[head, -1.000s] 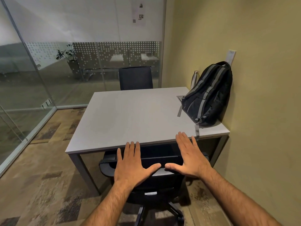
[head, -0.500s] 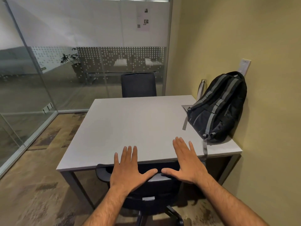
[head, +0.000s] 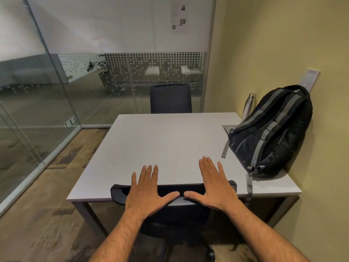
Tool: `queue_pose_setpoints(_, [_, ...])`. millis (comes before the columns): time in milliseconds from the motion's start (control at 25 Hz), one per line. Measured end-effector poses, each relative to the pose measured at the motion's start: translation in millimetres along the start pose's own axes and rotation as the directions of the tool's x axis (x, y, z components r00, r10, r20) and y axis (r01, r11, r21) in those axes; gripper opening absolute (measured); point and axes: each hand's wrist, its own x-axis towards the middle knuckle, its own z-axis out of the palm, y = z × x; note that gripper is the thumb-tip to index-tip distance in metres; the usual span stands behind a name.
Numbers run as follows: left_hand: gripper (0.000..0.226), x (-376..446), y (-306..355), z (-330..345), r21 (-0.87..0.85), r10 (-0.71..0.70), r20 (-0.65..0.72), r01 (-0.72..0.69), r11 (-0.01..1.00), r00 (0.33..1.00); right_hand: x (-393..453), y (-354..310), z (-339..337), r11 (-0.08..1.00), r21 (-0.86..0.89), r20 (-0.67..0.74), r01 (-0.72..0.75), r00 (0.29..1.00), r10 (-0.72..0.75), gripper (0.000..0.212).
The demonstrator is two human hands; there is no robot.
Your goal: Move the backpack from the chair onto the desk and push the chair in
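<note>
Two flat, spread hands, left hand point(head: 149, 191) and right hand point(head: 213, 188), rest on our chair point(head: 171, 208) back at 6 o'clock; it should roll easily. The backpack point(head: 272, 129), soft, sits on the desk point(head: 160, 144) at 3 o'clock.

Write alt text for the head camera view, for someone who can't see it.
Two open hands, left hand and right hand, press flat on the backrest of a black chair tucked under a grey desk. A black backpack leans against the wall on the desk.

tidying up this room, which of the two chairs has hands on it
The near chair, at the desk's front edge: both the left hand and right hand rest flat on its backrest. The far chair across the desk is untouched.
</note>
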Motion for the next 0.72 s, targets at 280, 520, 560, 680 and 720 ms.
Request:
queue_pose_setpoints(280, [0.126, 13.1, -8.5, -0.3, -0.020, 0.009, 0.020, -0.009, 1.000, 1.000, 13.0, -2.8, 3.0, 1.000, 0.024, -0.001, -0.018, 1.000, 0.018, 0.133])
queue_pose_setpoints(520, [0.123, 9.9, -5.0, -4.3, -0.031, 0.030, 0.012, -0.030, 0.999, 0.999, 11.5, -1.4, 1.6, 0.999, 0.043, -0.021, -0.016, 1.000, 0.016, 0.128])
queue_pose_setpoints(560, [0.122, 10.7, -5.6, -5.2, -0.029, 0.028, 0.009, -0.028, 0.999, 1.000, 10.9, -0.6, 2.2, 0.998, 0.060, -0.031, -0.009, 0.999, 0.011, 0.126])
queue_pose_setpoints(680, [0.117, 5.6, -4.5, -9.0, -0.040, 0.056, 0.004, -0.056, 0.998, 0.998, 4.7, 0.2, 2.2, 0.974, 0.225, -0.114, 0.023, 0.993, 0.003, 0.105])
queue_pose_setpoints(720, [0.116, 4.1, -4.8, -9.5, -0.052, 0.068, -0.002, -0.068, 0.996, 0.998, 3.0, 2.0, -3.3, 0.946, 0.323, -0.175, 0.027, 0.984, 0.032, 0.094])
